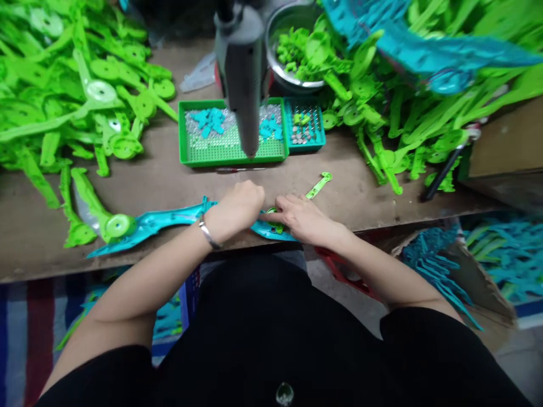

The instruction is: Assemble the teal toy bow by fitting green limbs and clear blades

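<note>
A long blue plastic toy-sword shell (169, 219) lies along the front edge of the bench, its pointed end to the left. My left hand (237, 208), with a metal bracelet at the wrist, is closed in a fist over the shell's middle; its fingertips are hidden. My right hand (299, 217) holds the shell's right end, index finger stretched left and the other fingers bent. Beneath that finger shows a small green plastic piece (275, 220) on the shell. A green lever-shaped part (319, 185) lies just beyond my right hand.
A grey electric screwdriver (246, 73) hangs over a green tray (233, 161) of screws and blue pieces. A teal tray (311, 148) adjoins it. Green parts are heaped left (102, 90) and right (394, 124). A metal bowl (292, 82) stands behind. A thin screwdriver (240, 169) lies before the tray.
</note>
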Demonstrator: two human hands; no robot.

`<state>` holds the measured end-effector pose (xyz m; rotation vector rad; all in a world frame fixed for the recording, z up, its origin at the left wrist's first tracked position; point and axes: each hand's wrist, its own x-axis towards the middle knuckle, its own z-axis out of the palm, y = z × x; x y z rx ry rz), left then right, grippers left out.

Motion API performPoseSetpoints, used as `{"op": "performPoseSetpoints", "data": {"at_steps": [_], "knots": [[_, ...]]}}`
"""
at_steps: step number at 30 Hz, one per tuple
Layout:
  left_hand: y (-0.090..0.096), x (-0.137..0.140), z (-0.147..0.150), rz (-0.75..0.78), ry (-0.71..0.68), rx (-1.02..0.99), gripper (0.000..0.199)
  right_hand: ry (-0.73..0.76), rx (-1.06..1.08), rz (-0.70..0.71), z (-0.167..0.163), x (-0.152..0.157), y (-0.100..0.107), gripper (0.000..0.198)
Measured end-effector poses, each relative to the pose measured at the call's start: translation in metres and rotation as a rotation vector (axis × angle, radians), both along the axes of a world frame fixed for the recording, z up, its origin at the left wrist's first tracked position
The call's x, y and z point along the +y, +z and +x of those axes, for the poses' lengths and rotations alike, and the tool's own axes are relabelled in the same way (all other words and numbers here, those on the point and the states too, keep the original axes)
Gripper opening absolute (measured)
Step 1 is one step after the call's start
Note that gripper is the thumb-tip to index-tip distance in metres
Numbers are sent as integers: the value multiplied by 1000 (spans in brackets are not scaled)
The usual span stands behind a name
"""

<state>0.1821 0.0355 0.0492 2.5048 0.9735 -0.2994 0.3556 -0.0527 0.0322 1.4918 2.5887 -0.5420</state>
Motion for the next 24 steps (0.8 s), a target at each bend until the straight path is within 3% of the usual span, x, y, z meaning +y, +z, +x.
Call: {"op": "performPoseSetpoints", "data": {"at_steps": [6,11,13,15,19,24], "knots": [[9,-7,1,176,-99,243,24,13,26,-5,-3,2,-3,47],[14,-12,4,377,-156,197,24,1,295,3,24,-1,8,57],[16,-16,4,468,-169,167,25,-72,471,124,51,-5,24,54],[17,-20,3,489,-170,160,25,-218,564,355,86,-5,47,37],[17,-24,1,443,-151,142,24,-651,469,743,156,23,95,19],[12,-24,-4,303,-133,108,23,-878,246,810,211,114,143,20]]}}
